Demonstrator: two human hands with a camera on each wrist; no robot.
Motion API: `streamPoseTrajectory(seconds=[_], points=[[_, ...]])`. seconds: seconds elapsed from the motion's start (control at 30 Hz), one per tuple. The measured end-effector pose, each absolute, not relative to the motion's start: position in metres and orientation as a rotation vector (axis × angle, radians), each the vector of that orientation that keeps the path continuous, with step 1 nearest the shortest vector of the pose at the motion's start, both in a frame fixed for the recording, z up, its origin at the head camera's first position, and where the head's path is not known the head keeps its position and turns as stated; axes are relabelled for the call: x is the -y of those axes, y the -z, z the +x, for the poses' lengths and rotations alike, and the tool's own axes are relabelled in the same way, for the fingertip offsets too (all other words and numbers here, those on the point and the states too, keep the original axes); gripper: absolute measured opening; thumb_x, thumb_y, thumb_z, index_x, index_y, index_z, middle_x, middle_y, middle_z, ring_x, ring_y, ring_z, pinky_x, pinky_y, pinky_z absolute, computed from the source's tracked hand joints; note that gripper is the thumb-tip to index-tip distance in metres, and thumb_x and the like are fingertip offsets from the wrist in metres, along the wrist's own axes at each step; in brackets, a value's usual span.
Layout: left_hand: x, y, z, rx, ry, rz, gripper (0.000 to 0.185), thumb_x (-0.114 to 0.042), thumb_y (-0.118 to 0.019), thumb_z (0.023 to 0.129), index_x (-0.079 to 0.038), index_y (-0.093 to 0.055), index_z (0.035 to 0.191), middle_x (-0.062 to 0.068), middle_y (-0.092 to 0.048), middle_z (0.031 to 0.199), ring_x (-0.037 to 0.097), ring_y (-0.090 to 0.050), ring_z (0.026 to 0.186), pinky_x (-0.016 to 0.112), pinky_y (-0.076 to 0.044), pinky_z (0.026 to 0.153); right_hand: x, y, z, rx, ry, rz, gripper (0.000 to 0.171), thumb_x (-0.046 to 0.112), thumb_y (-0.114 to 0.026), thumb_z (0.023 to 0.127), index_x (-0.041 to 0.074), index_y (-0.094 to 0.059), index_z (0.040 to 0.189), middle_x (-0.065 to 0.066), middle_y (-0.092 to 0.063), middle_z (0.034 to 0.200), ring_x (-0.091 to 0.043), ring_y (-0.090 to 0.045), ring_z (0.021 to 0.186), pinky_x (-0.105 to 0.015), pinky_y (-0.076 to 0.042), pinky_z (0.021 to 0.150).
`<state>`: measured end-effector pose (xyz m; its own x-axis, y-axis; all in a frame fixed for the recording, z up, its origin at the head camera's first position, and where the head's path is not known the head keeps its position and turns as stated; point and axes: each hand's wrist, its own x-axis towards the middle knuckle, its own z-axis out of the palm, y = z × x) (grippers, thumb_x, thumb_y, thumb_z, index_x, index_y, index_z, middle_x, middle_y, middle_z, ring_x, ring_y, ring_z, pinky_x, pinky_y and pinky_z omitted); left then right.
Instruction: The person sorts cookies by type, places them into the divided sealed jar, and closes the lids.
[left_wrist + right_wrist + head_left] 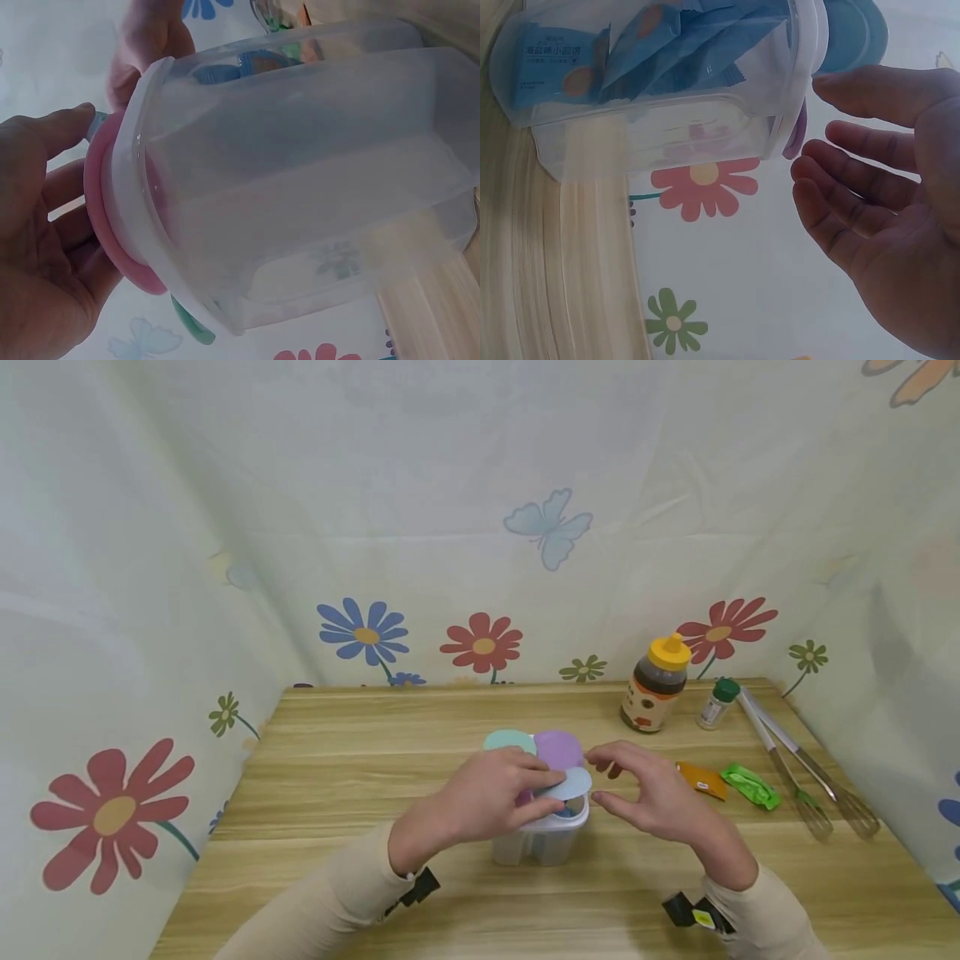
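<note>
A translucent plastic storage container (551, 847) with a white rim stands on the table. Its round lids are green (510, 741), purple (558, 750), pink (105, 202) and light blue (573, 783). The light blue lid is raised and tilted over its opening. My left hand (491, 789) reaches across the top and pinches that lid between thumb and fingers, its other fingers beside the pink lid. On the other side, my right hand (660, 789) is held with relaxed fingers close to the rim. Blue snack packets (675, 52) fill the compartment on the right hand's side.
Right of the container lie an orange packet (702, 780) and a green packet (752, 786). Farther right are two long-handled wire whisks (813, 814). Behind stand a yellow-capped squeeze bottle (654, 689) and a green-capped shaker (717, 703). A flowered curtain (420, 568) surrounds the table.
</note>
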<state>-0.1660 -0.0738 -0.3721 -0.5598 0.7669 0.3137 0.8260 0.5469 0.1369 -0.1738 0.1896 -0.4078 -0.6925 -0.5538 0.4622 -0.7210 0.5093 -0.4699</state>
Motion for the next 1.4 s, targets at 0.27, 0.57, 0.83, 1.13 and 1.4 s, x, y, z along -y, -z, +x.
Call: streamPoseTrajectory(seconds=[0.27, 0.57, 0.83, 1.13, 1.4], points=[[0.070, 0.374, -0.161, 2.536, 0.226, -1.292, 0.043, -0.054, -0.061, 0.091, -0.024, -0.071, 0.120, -0.005, -0.071, 0.113, 0.011, -0.065, 0.102, 0.027, -0.053, 0.085, -0.192, 0.410, -0.176, 2.506, -0.950, 1.090, 0.047, 0.012, -0.082, 0.077, 0.012, -0.062, 0.120, 0.007, -0.065, 0.110, -0.014, -0.060, 0.093, -0.030, -0.055, 0.075], [0.068, 0.374, -0.158, 2.560, 0.204, -1.301, 0.043, -0.054, -0.061, 0.091, -0.024, -0.071, 0.120, -0.004, -0.070, 0.113, 0.011, -0.064, 0.101, 0.025, -0.054, 0.077, -0.193, 0.411, -0.176, 2.533, -0.942, 1.101, 0.051, 0.014, -0.083, 0.077, 0.013, -0.061, 0.124, 0.007, -0.064, 0.114, -0.008, -0.058, 0.096, -0.027, -0.054, 0.076], [0.067, 0.376, -0.155, 2.558, 0.108, -1.304, 0.043, -0.056, -0.062, 0.089, -0.026, -0.072, 0.118, -0.005, -0.068, 0.113, 0.010, -0.062, 0.102, 0.023, -0.054, 0.075, -0.193, 0.412, -0.177, 2.543, -0.939, 1.113, 0.056, 0.014, -0.083, 0.077, 0.011, -0.058, 0.126, 0.005, -0.063, 0.116, -0.015, -0.060, 0.097, -0.027, -0.054, 0.077], [0.065, 0.373, -0.153, 2.544, 0.025, -1.299, 0.043, -0.055, -0.065, 0.087, -0.025, -0.072, 0.117, -0.004, -0.067, 0.111, 0.010, -0.061, 0.095, 0.021, -0.053, 0.069, -0.193, 0.411, -0.177, 2.558, -0.951, 1.100, 0.055, 0.016, -0.082, 0.078, 0.010, -0.058, 0.127, 0.004, -0.063, 0.118, -0.016, -0.061, 0.097, -0.027, -0.054, 0.077], [0.055, 0.358, -0.153, 2.620, -0.133, -1.312, 0.037, -0.059, -0.070, 0.081, -0.028, -0.076, 0.101, -0.009, -0.059, 0.088, 0.005, -0.052, 0.075, 0.019, -0.041, 0.052, -0.195, 0.412, -0.177, 2.547, -0.957, 1.093, 0.053, 0.015, -0.082, 0.078, 0.012, -0.059, 0.126, 0.005, -0.063, 0.118, -0.011, -0.060, 0.097, -0.027, -0.054, 0.077]])
